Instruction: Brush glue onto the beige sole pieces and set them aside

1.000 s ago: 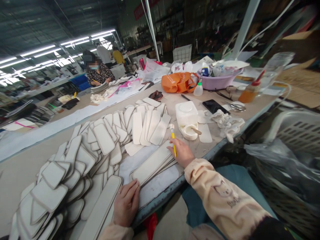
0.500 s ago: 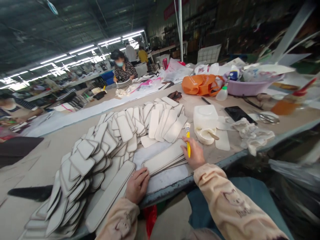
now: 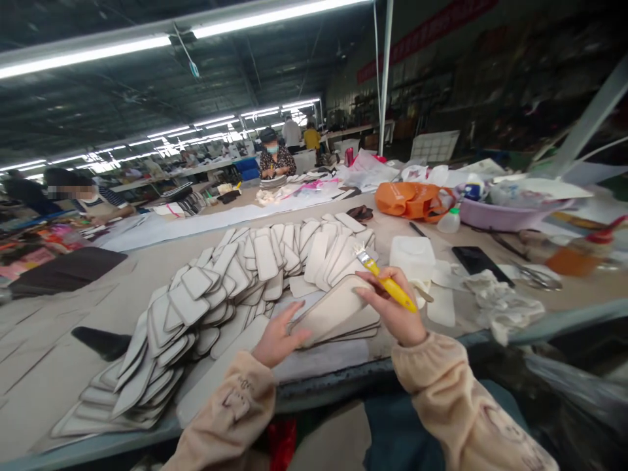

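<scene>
My right hand (image 3: 400, 311) grips a yellow-handled paintbrush (image 3: 390, 284), its pale bristles pointing up and away. The fingers of that hand also hold the right end of a long white panel (image 3: 333, 311) with rounded corners and a grey edge. This panel is tilted above a small stack of similar panels (image 3: 350, 327). At its left end is my left hand (image 3: 282, 337), thumb and fingers spread; whether it touches the panel I cannot tell. Another long panel (image 3: 210, 376) lies partly behind my left sleeve. Overlapping white panels (image 3: 196, 284) curve around the left and back.
Right of the brush stand a white plastic container (image 3: 412, 254), a phone (image 3: 481, 267), crumpled cloth (image 3: 500, 297) and scissors (image 3: 537, 276). Farther back are an orange bag (image 3: 412, 199) and a purple basin (image 3: 510, 214). A dark pointed object (image 3: 101, 341) lies left. Co-workers sit across the tables.
The top panel has been raised off its stack and tilted. My left hand has opened its fingers, and the brush has swung from upright to slanting left. The camera view has shifted.
</scene>
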The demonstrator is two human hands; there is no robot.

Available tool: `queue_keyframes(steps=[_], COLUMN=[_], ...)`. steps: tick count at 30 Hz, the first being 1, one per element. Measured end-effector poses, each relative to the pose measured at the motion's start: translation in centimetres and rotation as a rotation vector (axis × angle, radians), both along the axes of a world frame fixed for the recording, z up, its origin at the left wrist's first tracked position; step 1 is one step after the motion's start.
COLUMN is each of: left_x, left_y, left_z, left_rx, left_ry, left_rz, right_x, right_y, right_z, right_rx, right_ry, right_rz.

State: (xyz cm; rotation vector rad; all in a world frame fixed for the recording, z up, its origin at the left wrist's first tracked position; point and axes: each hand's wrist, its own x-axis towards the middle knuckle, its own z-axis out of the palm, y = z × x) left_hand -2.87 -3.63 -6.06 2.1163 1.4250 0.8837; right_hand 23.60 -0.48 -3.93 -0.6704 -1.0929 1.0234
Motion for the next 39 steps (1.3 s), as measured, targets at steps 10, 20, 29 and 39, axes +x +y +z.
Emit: queue_keyframes(steps=[10,20,29,39], left_x=[6.6,10.8,11.1,11.0], left_y=[-5.2,-10.2,-11.3,-11.9], left_z=[-1.4,-3.0,-3.2,-3.7], left_rx=[-0.765,-1.132,-1.048,-1.054], left_ry=[-0.674,-1.174,-1.094,-1.090], left_rz=[0.071,-0.089,-0.090,-0.099], right_x=[1.3,1.6,1.7,1.7], right_y=[1.5,1.8,1.5,0.7], right_z=[0.1,-1.6,-2.2,-1.8], right_rx=[-0.056,-0.200,-0.176,-0.211], right_ry=[-0.115,0.084,0.071,0.013], right_rz=[-0.032,0.100,0.135,0.104])
